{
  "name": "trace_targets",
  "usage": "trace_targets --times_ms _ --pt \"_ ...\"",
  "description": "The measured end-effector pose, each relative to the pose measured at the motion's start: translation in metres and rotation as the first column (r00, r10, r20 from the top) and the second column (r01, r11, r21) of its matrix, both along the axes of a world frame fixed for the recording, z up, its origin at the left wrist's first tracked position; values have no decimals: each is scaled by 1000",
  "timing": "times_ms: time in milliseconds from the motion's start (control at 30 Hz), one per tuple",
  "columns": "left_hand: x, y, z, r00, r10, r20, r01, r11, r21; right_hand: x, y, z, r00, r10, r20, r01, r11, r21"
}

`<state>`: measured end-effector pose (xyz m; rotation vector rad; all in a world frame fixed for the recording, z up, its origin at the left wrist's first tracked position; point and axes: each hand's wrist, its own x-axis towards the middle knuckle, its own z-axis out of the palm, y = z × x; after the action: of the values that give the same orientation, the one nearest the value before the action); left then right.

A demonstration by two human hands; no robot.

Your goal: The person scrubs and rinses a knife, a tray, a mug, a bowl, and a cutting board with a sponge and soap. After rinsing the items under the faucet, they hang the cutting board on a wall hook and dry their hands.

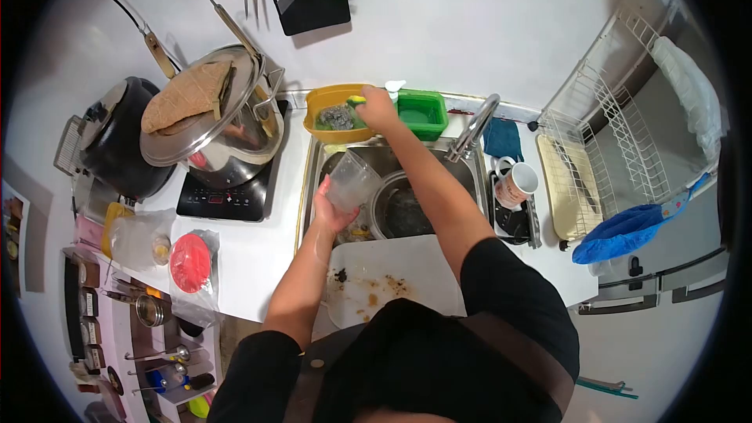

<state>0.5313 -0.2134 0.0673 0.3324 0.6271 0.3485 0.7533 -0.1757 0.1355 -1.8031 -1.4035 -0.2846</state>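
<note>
Steel pot (235, 137) with lid (200, 106) askew on the induction hob (223, 200), cloth (184, 94) draped on the lid. Black cooker (117, 141) left of it. Red lid (190, 262) on the tabletop (251, 258) near the front edge. Mug (517, 182) right of the tap (474, 127), dish rack (603, 149) beyond. Green box (423, 112) behind the sink (392, 188).

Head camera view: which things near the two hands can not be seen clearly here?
- Head view: what the right hand grips in the yellow bowl; the hand covers it.
- Head view: contents of the sink; the right forearm and the clear cup in the left hand hide part.
- Head view: print on the mug; too small.
- Head view: cutting board near edge; the person's body hides it.
</note>
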Motion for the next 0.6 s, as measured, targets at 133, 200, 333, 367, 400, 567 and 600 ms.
trace_targets --times_ms 133,200,333,367,400,567,600 --pt "13 -7 6 978 16 210 -34 996 84 -28 -98 9 886 410 -216 -451 872 -193" --pt "13 -7 9 987 -136 89 123 983 135 -41 -130 -8 763 529 -370 -646 618 -448" --pt "24 -42 30 900 -383 -207 421 886 194 -72 -161 -14 560 828 23 -763 526 -375" --pt "26 -50 33 868 -410 -280 467 866 179 -73 -167 -21 566 824 22 -759 531 -376" --pt "29 -50 20 888 -426 -174 454 873 181 -70 -172 -34 690 719 -85 -693 622 -365" --pt "48 -55 11 926 -373 -62 376 892 250 -53 -165 -54 937 348 -34 -303 759 -576" --pt "50 -50 19 928 -341 -149 371 873 317 -55 -169 -45 933 336 126 -194 767 -612"
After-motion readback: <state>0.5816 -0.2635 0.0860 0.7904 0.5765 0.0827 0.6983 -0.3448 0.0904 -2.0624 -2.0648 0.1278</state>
